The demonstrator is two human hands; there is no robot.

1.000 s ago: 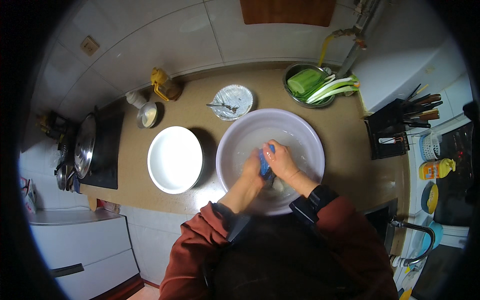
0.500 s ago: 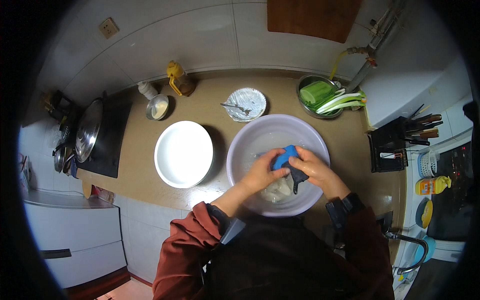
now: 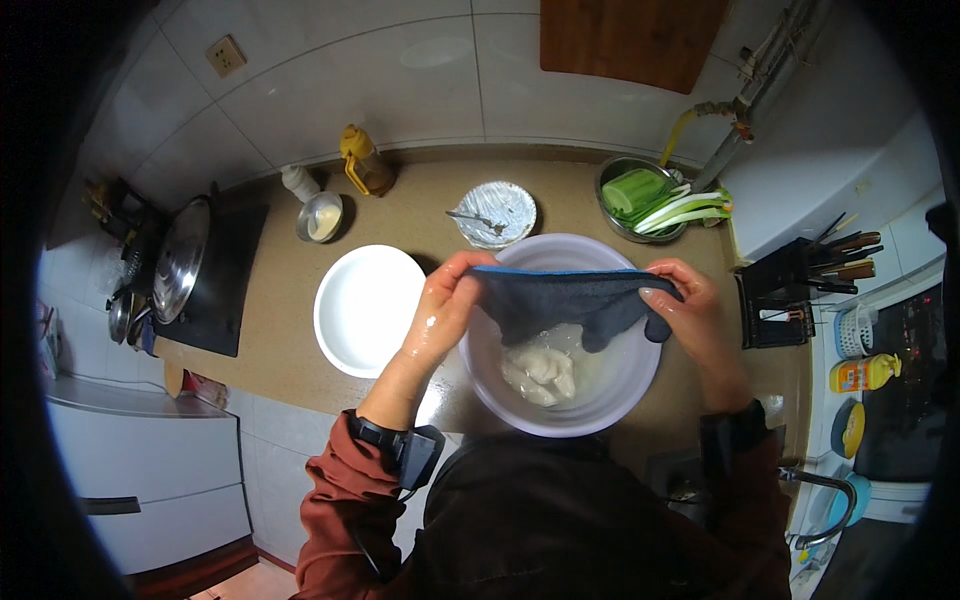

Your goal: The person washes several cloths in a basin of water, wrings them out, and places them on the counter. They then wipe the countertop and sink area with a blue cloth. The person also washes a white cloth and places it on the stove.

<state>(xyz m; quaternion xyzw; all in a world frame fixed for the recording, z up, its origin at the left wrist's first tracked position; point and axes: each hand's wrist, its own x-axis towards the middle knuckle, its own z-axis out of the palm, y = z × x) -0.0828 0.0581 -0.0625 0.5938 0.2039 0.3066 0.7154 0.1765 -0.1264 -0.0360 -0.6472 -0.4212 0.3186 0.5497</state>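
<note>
A wet dark grey cloth [image 3: 565, 305] with a blue upper edge is stretched out over the lavender basin [image 3: 602, 246]. My left hand [image 3: 447, 305] pinches its left corner, and my right hand [image 3: 693, 302] pinches the right one. The cloth sags between them, its lower edge uneven. Below it, in the basin's cloudy water, rests a soft off-white lump [image 3: 543, 373]; I cannot tell whether it is fabric or dough. Left of the basin stands a round white bowl [image 3: 370, 312], close to my left forearm.
Behind the basin sits a patterned bowl [image 3: 497, 205] with a utensil in it. A metal bowl [image 3: 640, 232] holds green vegetables [image 3: 680, 205]. A knife block [image 3: 775, 295] is at right, beyond a faucet [image 3: 850, 510]. A yellow-topped jug [image 3: 365, 165] and a lidded pan [image 3: 183, 260] are at left.
The cloth was bunched up between both hands low in the basin. Now my hands are spread apart, left hand further left and right hand further right, with the cloth unfolded between them.
</note>
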